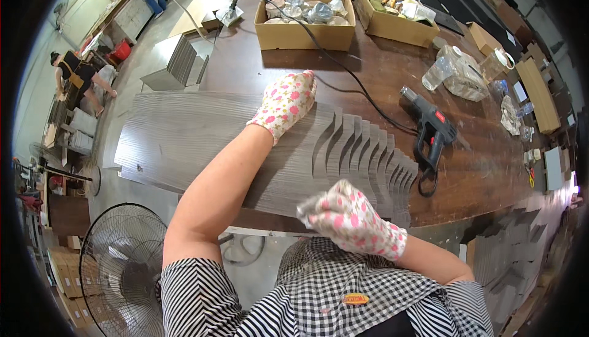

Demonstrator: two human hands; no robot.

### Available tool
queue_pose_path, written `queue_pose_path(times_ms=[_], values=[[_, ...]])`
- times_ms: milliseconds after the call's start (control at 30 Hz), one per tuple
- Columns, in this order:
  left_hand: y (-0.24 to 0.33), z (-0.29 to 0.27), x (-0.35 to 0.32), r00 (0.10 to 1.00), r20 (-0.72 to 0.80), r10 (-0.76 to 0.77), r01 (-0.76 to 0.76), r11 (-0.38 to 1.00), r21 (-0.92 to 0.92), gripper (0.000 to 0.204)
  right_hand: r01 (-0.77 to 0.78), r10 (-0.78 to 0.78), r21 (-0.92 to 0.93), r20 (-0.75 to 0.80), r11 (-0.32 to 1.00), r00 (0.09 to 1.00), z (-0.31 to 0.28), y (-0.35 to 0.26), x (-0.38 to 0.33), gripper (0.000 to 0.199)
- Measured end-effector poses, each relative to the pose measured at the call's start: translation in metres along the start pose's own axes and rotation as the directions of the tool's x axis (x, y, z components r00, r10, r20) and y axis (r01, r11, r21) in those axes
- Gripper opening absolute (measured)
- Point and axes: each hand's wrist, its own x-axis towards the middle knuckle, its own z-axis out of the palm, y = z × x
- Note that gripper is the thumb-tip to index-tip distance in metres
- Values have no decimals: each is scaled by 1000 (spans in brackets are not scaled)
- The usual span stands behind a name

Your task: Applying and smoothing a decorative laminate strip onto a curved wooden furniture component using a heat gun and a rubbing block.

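Observation:
A fanned stack of grey wood-grain boards (190, 131) lies across the near side of the table, with curved cut-outs stepping along its right end. My left hand (285, 104), in a white glove with pink flowers, reaches over the top board and is closed at its far edge, fingers curled down. My right hand (353, 217), gloved alike with greyed fingertips, is curled closed above the near edge of the boards, by my checked apron (331, 269). Its fingertips are slightly blurred, and what they hold, if anything, is hidden.
A heat gun (432, 125) lies right of the boards, its black cable running back. Cardboard boxes (307, 36) of small items stand behind on the brown table (478, 171). Bottles (437, 73) stand at far right. A fan (126, 263) is at lower left; another person (80, 76) bends at left.

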Motion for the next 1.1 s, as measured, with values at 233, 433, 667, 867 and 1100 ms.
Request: queue_pose_path(times_ms=[233, 433, 667, 867, 1100], values=[[-5, 2, -3, 1000, 1, -31, 31, 1000, 7, 31, -189, 218, 115, -349, 975, 911, -37, -12, -4, 18], [3, -2, 2, 999, 33, -35, 35, 999, 8, 32, 62, -69, -229, -24, 971, 997, 15, -3, 14, 21], [-7, 7, 0, 998, -59, 28, -28, 1000, -1, 26, 48, -55, -122, -54, 991, 997, 3, 0, 14, 22], [2, 5, -2, 1000, -7, 4, -4, 999, -36, 25, -98, 91, -39, -153, 994, 984, -4, 10, 16, 17], [-9, 8, 2, 1000, -6, 21, -21, 1000, -4, 25, -34, -27, 230, 257, 973, 966, -10, -11, -19, 14]])
